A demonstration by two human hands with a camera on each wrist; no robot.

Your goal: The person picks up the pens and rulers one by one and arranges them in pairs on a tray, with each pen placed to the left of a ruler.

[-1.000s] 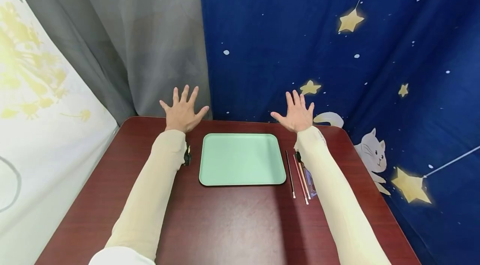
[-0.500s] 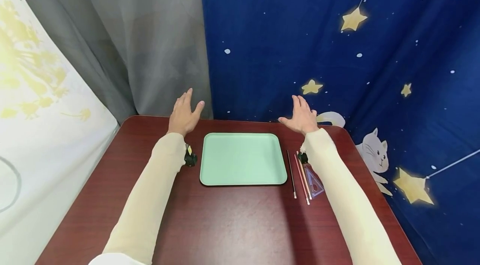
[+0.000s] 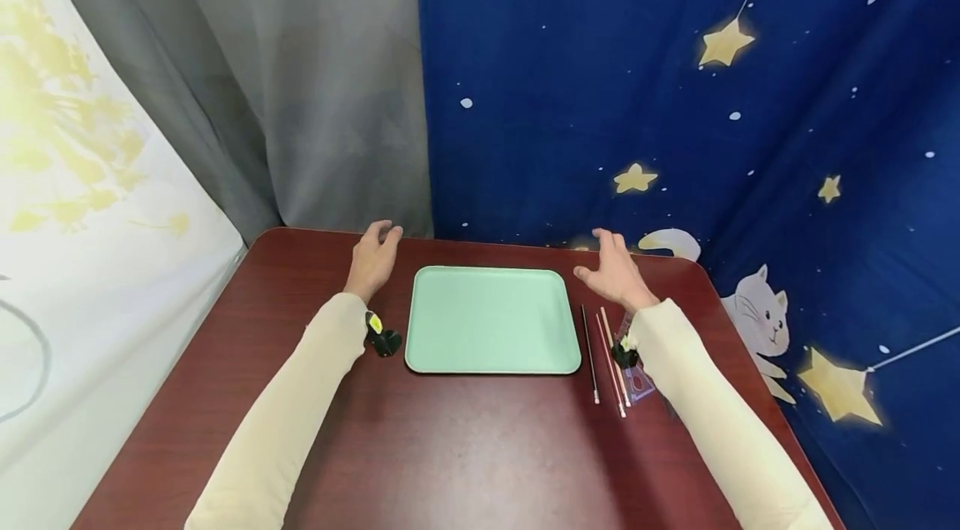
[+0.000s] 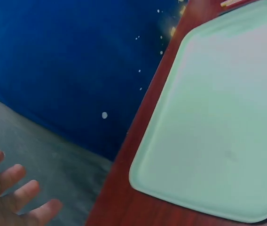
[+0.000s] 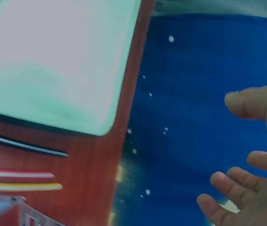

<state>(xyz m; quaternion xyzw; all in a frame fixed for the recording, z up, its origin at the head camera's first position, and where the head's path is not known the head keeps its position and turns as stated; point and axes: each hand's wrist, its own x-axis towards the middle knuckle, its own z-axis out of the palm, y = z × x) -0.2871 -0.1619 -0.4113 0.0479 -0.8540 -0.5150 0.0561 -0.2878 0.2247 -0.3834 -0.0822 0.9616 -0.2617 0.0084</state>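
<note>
Tray (image 3: 492,320) of pale green colour lies flat on the dark red table (image 3: 465,447), between the two arms and close to the far edge; this middle place probably keeps it within easy reach of both sides. The left hand (image 3: 372,263), near the tray's far left corner, has loosely bent fingers and holds nothing. The right hand (image 3: 615,272), near the far right corner, is also relaxed, with thumb apart from fingers, and grips nothing. Both seem to be held above the table, apart from every object. To the right of the tray lie a black pencil (image 3: 589,354), a red pencil (image 3: 611,365) and a yellow pencil (image 3: 615,357), roughly side by side, white ends toward the person, perhaps arranged so for simple picking. Just beside them is a clear set square (image 3: 634,393), partly covered by the right sleeve (image 3: 712,413), so I cannot tell its full outline. As for containers, only the tray is visible: its smooth bottom shows from rim to rim, and the pencils and set square rest outside it.
</note>
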